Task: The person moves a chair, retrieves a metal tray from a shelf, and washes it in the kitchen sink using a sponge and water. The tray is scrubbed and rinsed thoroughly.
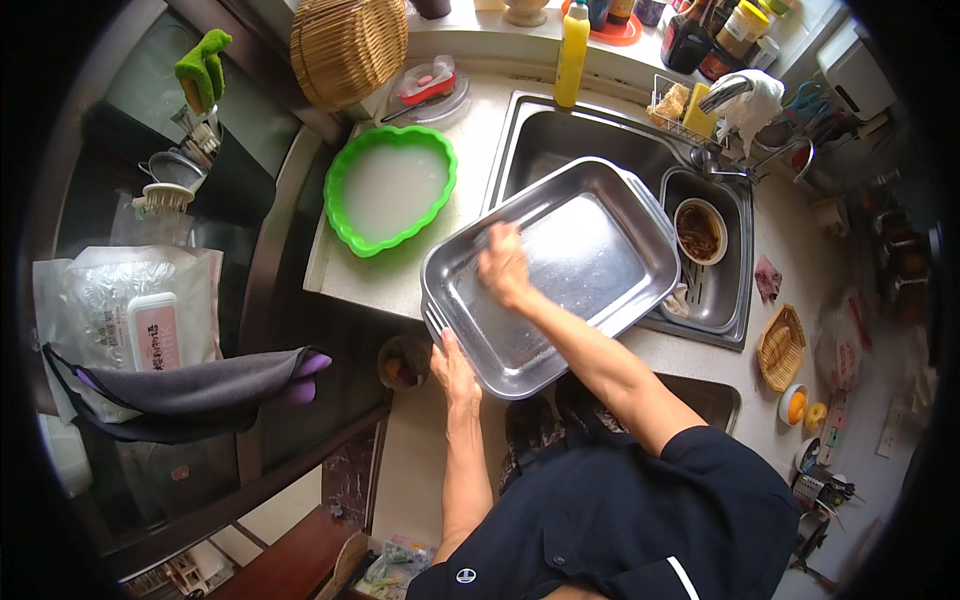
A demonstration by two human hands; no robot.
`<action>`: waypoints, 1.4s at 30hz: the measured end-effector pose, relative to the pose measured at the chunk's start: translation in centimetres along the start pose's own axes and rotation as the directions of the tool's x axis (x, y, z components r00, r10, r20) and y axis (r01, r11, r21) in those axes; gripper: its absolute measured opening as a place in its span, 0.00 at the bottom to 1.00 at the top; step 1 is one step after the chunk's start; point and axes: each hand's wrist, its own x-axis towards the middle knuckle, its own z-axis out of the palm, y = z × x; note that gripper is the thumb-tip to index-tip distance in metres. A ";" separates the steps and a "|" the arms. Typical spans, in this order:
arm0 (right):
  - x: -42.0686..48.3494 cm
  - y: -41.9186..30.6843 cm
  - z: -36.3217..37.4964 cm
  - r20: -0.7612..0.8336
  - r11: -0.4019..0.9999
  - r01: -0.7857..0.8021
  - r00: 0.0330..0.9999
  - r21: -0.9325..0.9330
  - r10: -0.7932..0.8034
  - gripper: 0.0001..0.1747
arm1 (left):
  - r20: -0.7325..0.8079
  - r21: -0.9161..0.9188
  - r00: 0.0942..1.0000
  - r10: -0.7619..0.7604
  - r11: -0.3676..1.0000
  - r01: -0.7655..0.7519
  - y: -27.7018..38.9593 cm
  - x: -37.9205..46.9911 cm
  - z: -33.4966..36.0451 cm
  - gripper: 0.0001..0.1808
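Note:
A large rectangular metal roasting pan [577,247] is held tilted over the front edge of the counter and the double-bowl stainless steel sink [555,142]. My left hand [455,369] grips the slotted handle at its near left end, thumb over the rim. Inside the pan, close to its left wall, is my right hand [504,266], blurred by motion with curled fingers. Whether it holds something cannot be made out. The pan's inside looks wet, with small droplets or specks. It hides much of the larger bowl.
Left of the pan stands a green scalloped basin [358,244] of cloudy liquid. A bowl with brown contents [701,231] sits in the small sink bowl. Behind are a yellow bottle [571,56], a faucet [709,157] and a wire sponge rack [679,112]. A woven basket [349,49] leans back left.

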 end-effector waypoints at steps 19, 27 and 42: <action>-3.1 -1.7 -0.6 0.308 0.913 0.228 0.943 -0.338 -0.121 0.13 | -0.024 -0.142 1.000 0.006 0.990 -0.010 -0.1 -0.2 -0.4 0.19; -4.0 -5.5 -0.7 0.076 0.824 0.494 0.844 0.276 -0.531 0.23 | -0.076 -0.098 0.997 0.018 0.995 -0.026 0.1 -0.2 0.0 0.18; 1.2 -0.5 -1.9 0.038 0.913 0.372 0.928 -0.167 -0.371 0.20 | -0.027 -0.133 1.000 -0.014 0.991 0.010 0.3 -0.4 -0.7 0.19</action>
